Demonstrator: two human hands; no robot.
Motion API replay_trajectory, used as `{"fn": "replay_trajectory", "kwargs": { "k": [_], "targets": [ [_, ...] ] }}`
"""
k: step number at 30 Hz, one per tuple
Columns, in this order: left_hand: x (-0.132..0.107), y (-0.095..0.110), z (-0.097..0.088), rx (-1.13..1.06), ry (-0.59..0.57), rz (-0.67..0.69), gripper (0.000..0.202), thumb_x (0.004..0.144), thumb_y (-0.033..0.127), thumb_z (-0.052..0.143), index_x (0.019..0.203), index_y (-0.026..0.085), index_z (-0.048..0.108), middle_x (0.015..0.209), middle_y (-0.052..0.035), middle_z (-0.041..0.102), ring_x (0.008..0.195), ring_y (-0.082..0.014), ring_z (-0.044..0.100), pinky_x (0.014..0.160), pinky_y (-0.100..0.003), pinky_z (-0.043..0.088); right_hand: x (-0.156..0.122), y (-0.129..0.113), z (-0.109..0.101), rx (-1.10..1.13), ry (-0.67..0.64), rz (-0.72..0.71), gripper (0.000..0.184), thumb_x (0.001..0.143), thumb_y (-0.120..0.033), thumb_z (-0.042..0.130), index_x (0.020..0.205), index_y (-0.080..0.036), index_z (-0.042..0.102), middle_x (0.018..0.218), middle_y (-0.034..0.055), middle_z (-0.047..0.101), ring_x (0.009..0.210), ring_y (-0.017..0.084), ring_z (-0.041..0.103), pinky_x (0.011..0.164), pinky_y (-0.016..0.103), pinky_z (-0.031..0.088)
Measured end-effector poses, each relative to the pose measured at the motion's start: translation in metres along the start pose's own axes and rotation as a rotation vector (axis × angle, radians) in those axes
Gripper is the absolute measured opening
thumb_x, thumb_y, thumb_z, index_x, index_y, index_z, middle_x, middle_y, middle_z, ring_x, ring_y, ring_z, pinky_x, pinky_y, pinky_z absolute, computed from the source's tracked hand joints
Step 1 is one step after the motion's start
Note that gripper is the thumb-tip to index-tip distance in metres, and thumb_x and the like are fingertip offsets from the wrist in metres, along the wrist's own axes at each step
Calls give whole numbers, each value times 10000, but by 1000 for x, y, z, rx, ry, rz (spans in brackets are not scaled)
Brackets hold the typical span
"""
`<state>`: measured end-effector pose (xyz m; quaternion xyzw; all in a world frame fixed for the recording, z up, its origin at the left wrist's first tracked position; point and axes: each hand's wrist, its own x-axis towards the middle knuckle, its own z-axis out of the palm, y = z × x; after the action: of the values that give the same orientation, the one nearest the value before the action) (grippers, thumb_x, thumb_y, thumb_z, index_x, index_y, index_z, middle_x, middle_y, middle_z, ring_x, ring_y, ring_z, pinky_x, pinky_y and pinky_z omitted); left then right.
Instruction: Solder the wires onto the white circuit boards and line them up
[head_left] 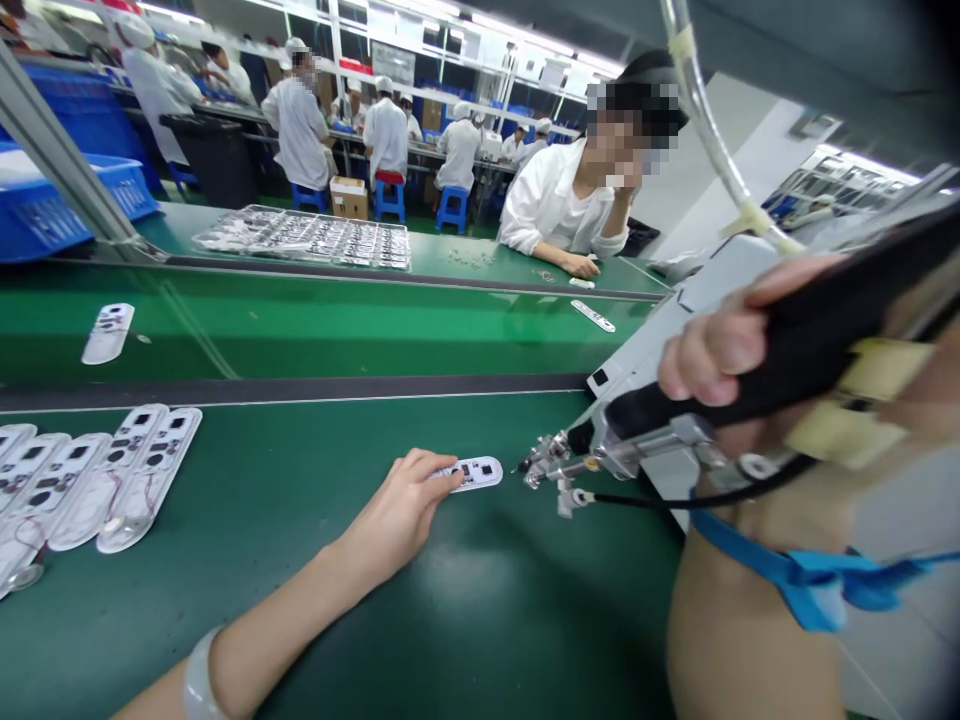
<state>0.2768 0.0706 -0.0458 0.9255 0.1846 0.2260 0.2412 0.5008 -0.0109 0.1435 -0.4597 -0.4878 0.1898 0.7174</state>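
Note:
My left hand (401,510) rests on the green bench, its fingertips pressed on the near end of a small white oblong part (474,473) with dark components on it. My right hand (739,365) is closed around the black handle of a powered screwdriver (795,360). The tool's metal tip (544,468) points left and hangs just right of the white part, not touching it. A blue strap (795,580) circles my right wrist and a pale bangle (196,680) sits on my left wrist.
Several white parts (97,480) lie in a row at the left of the bench. A green conveyor belt (337,330) carries a white cover (109,332) and another piece (592,316). Across it sit a tray of parts (307,237), a seated person in white (570,205), and blue crates (60,200).

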Motion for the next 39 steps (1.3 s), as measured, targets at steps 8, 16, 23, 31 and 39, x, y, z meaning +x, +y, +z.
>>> {"fn": "replay_trajectory", "kwargs": {
  "k": [8, 16, 23, 31, 39],
  "targets": [
    [0, 1, 1, -3, 17, 15, 311, 939, 59, 410, 1149, 141, 624, 1211, -141, 616, 1042, -270, 536, 801, -433, 496, -9, 2, 44, 53, 95, 70, 404, 545, -560, 784, 618, -216, 583, 422, -51, 448, 343, 123, 357, 367, 298, 282],
    [0, 1, 2, -9, 26, 21, 303, 939, 55, 410, 1141, 132, 622, 1199, -141, 618, 1024, -268, 536, 781, -417, 488, -6, 4, 44, 73, 69, 102, 420, 492, -557, 809, 597, -220, 581, 415, -53, 451, 349, 116, 352, 359, 281, 268],
    [1, 3, 0, -8, 12, 13, 308, 952, 72, 385, 1145, 135, 617, 1208, -140, 610, 1034, -265, 529, 791, -419, 486, -8, 6, 45, 75, 77, 99, 417, 530, -564, 789, 606, -215, 573, 420, -50, 438, 349, 111, 351, 357, 276, 265],
    [1, 4, 1, 14, -1, -11, 326, 961, 92, 370, 1151, 176, 621, 1215, -130, 602, 1044, -265, 529, 796, -432, 492, -4, 11, 45, 80, -30, 80, 443, 553, -583, 786, 560, -219, 534, 418, -52, 425, 312, 104, 342, 322, 275, 271],
    [0, 3, -3, 33, -11, -26, 331, 950, 94, 395, 1166, 162, 637, 1204, -148, 584, 1022, -265, 527, 814, -441, 500, -6, 6, 28, 51, -30, 12, 437, 674, -649, 664, 690, -218, 594, 460, -49, 440, 347, 117, 360, 345, 299, 288]
  ]
}}
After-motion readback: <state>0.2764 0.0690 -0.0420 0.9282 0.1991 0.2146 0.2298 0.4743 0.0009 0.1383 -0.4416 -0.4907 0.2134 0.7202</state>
